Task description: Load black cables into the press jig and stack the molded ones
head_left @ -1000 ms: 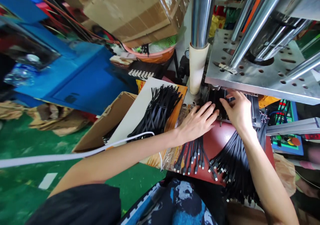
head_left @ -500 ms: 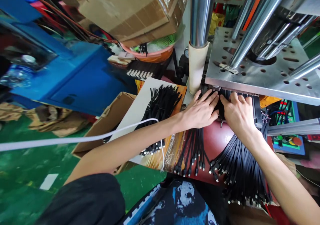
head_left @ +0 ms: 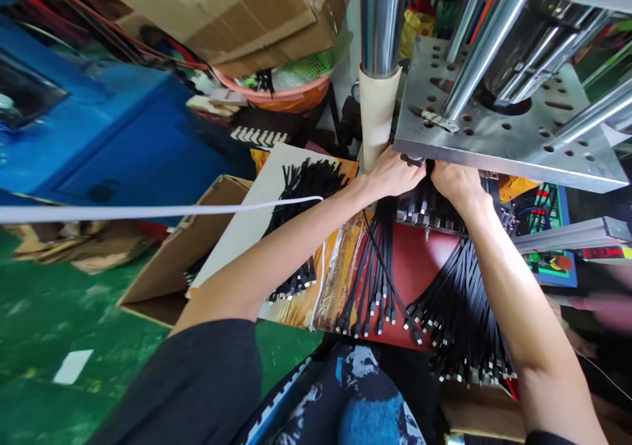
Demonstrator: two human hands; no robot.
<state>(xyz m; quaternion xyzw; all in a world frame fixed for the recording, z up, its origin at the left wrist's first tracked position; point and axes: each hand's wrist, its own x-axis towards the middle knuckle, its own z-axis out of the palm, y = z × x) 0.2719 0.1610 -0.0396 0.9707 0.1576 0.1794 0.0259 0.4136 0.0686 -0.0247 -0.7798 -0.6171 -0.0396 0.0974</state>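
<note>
Both my hands reach in under the raised steel plate of a press, over a dark metal fixture with cable ends lying in it. My left hand is at the fixture's left part, beside the cream-sleeved column. Close by it on the right, my right hand is bent down at the far side of the fixture. The plate hides the fingers of both, so any hold is out of sight. Black USB cables hang toward me at the left, and a thicker bunch of black cables fans out at the right.
Another pile of black cables lies on a white board at the left. A white cord crosses above my left arm. An open cardboard box, a blue cabinet and a control panel surround the red work surface.
Both hands have moved farther in under the plate, away from me, and their fingers are now hidden. More of the fixture's near side shows. The camera view has shifted slightly.
</note>
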